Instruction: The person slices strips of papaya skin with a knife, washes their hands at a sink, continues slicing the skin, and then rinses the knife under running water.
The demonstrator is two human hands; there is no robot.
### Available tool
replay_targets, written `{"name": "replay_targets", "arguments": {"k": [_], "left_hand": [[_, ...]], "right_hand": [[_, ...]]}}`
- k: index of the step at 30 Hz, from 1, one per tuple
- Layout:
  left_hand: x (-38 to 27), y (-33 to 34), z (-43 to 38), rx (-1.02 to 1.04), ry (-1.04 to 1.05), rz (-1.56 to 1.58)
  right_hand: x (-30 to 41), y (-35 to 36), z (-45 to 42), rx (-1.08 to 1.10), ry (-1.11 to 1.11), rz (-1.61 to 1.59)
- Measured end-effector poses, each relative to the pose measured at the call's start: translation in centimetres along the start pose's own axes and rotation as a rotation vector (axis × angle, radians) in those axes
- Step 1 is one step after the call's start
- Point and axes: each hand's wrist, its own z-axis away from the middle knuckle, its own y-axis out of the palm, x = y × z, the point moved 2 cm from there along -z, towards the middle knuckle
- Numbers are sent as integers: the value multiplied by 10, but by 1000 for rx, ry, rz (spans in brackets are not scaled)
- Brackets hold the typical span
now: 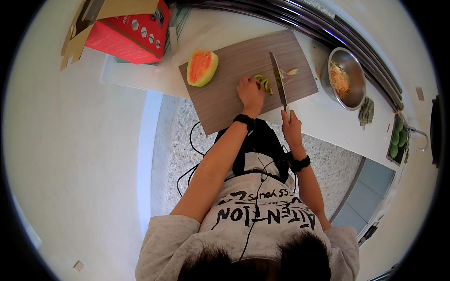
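Observation:
My right hand point(291, 127) grips the pale handle of a kitchen knife point(277, 77). Its long blade points away from me over a brown wood-grain cutting board point(225, 105). At the board's middle, my left hand point(251, 94) holds curved green vegetable slices point(263, 83) just left of the blade; the fingers partly hide them. Small pale scraps point(291, 72) lie to the right of the knife, and some green bits cling near the blade. On the board's left side sits a cut piece of fruit point(203, 68) with orange-red flesh and pale green skin, perhaps papaya.
A steel bowl point(337, 102) of shredded orange and pale food stands right of the board. Beside it lies a crumpled dark bag or cloth point(366, 112). Green fruits point(398, 137) fill a sink farther right. An opened red carton point(130, 37) stands left; the board overhangs the counter's front edge.

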Motion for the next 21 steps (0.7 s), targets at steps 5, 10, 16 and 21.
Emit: {"name": "replay_targets", "arguments": {"k": [5, 10, 16, 21], "left_hand": [[6, -1, -1, 11, -31, 45], [17, -13, 0, 0, -64, 35], [6, -1, -4, 63, -75, -116], [10, -5, -10, 90, -57, -92]], "right_hand": [[0, 1, 3, -2, -49, 30], [8, 9, 3, 24, -94, 37], [11, 12, -3, 13, -139, 65], [11, 6, -6, 1, -138, 85]]}}
